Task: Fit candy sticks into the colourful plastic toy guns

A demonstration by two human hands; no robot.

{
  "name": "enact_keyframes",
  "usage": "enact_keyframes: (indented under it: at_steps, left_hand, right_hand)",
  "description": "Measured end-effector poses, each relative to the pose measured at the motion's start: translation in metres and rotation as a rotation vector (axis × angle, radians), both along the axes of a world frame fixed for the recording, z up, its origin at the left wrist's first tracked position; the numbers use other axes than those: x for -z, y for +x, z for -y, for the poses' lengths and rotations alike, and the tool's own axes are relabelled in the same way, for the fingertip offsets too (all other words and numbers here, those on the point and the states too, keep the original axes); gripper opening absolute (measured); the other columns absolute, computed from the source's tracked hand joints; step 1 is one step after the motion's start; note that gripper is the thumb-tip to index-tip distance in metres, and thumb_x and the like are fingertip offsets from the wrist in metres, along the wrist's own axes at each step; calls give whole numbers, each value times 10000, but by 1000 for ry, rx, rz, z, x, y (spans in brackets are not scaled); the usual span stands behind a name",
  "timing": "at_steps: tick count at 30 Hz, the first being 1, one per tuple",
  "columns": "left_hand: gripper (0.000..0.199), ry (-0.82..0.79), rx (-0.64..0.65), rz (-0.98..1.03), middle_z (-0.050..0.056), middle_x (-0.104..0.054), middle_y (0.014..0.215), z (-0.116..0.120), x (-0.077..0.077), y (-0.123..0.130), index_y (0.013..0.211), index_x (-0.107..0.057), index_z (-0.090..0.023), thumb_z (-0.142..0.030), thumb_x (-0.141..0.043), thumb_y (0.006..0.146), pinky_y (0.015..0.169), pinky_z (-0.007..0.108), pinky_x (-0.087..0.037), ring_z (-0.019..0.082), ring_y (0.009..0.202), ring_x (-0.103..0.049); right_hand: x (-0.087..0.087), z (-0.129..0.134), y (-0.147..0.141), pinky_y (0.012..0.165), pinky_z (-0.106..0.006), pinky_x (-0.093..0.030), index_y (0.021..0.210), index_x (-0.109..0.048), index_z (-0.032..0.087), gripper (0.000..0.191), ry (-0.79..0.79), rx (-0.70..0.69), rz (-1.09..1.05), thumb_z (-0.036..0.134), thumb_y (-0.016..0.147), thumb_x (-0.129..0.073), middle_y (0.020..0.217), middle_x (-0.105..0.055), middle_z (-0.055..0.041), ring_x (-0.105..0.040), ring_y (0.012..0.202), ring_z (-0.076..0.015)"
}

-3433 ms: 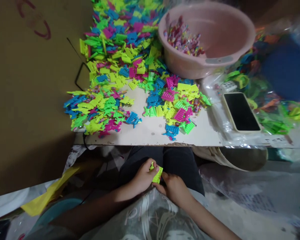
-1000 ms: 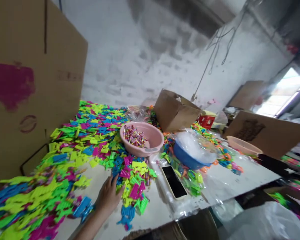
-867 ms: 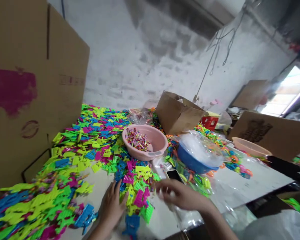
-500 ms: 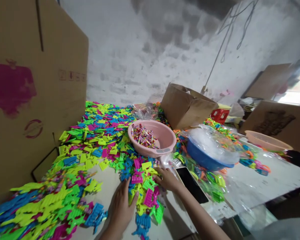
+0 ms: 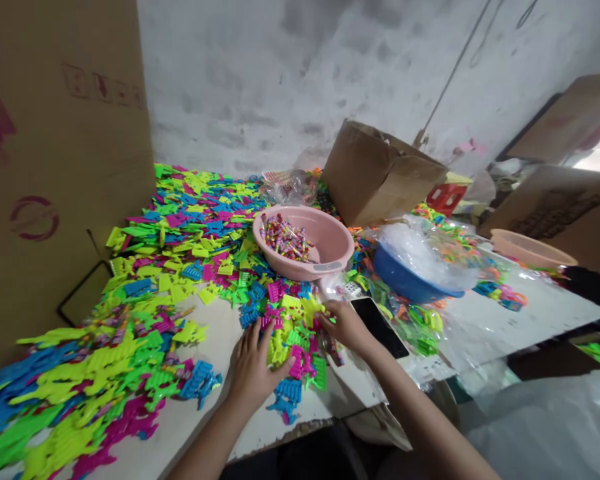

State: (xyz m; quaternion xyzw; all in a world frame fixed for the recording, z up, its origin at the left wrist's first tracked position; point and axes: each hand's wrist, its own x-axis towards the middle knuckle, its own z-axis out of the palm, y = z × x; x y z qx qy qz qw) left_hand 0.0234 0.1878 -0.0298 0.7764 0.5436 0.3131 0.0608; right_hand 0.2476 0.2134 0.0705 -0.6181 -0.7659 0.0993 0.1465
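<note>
Flanking plastic pieces (image 5: 299, 338), bare tabletop (image 5: 341, 395) toward the front edge (image 5: 300, 427): left hand (image 5: 254, 369) splayed open, right hand (image 5: 347, 325) grip unclear.

Ridged plastic pieces (image 5: 296, 337): yellow, green, pink, blue; jumbled in a heap, view's six o'clock
Blue piece (image 5: 287, 395): lying at the heap's six o'clock edge

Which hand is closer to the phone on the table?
The right. The right hand is right beside the phone, on its left in the picture; the left hand is farther off, across the small cluster of plastic pieces.
</note>
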Motion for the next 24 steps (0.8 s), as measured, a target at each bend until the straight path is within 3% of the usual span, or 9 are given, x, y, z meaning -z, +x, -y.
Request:
enact_keyframes:
  at_steps: [4, 7, 10, 13, 17, 19, 22, 24]
  left_hand:
    - [759, 14, 11, 115, 240, -341, 1495, -1, -2, -2, 1448, -298, -161, -530, -547, 832, 1018, 548, -411, 390, 1322, -422]
    - [760, 6, 47, 171, 219, -259, 1539, 1, -5, -2, 1477, -229, -193, -491, -544, 852, 1028, 523, -416, 364, 1361, -377]
    - [667, -28, 49, 143, 166, -255, 1554, 2, -8, -1, 1443, -338, -258, -464, -562, 849, 1028, 529, -414, 372, 1342, -399]
    - [599, -44, 34, 122, 151, -308, 1534, 3, -11, 0, 1391, -439, -257, -451, -574, 841, 1040, 545, -396, 383, 1318, -418]
    - [570, -84, 40, 209, 149, -325, 1527, 2, -10, 0, 1380, -451, -240, -433, -559, 854, 1047, 520, -410, 360, 1333, -413]
    - [546, -110, 42, 295, 136, -314, 1534, 1, -9, 0, 1381, -442, -255, -420, -542, 870, 1053, 495, -418, 336, 1355, -397]
    - [505, -131, 26, 412, 106, -307, 1542, 0, -8, -1, 1370, -447, -288, -394, -529, 883, 1078, 474, -403, 309, 1387, -359]
    - [497, -150, 16, 454, 98, -300, 1545, 0, -8, -2, 1361, -454, -295, -387, -536, 880, 1094, 473, -387, 304, 1396, -344]
  right_hand:
    - [-17, -9, -1, 748, -261, -463, 1277, -553, 248, 357, -34, -57, -8, 326, 939, -469, 1028, -703, -43, -650, 814, -164]
    - [-12, 0, 11, 807, -317, -460, 1239, -604, 212, 411, -80, -18, 64, 302, 838, -598, 1083, -693, -107, -645, 951, -241]
    - [5, 15, 24, 769, -343, -475, 1181, -654, 202, 440, -134, 48, 128, 250, 744, -662, 1095, -692, -146, -655, 954, -292]
    - [16, 25, 33, 751, -335, -483, 1235, -624, 202, 447, -130, 92, 127, 234, 790, -598, 1131, -686, -148, -668, 945, -286]
    - [8, 21, 37, 730, -320, -494, 1167, -659, 158, 351, -86, 111, 59, 269, 908, -450, 965, -731, -133, -694, 837, -251]
    - [1, 12, 35, 712, -311, -508, 1270, -585, 152, 410, -60, 91, 15, 311, 951, -382, 938, -734, -114, -695, 795, -226]
    - [-1, -3, 31, 740, -296, -520, 1453, -351, 166, 528, -49, 39, -20, 338, 956, -397, 1166, -675, -123, -687, 888, -198]
    - [6, -11, 27, 766, -305, -516, 1419, -407, 158, 525, -70, 19, 1, 309, 921, -475, 1222, -646, -140, -675, 938, -211]
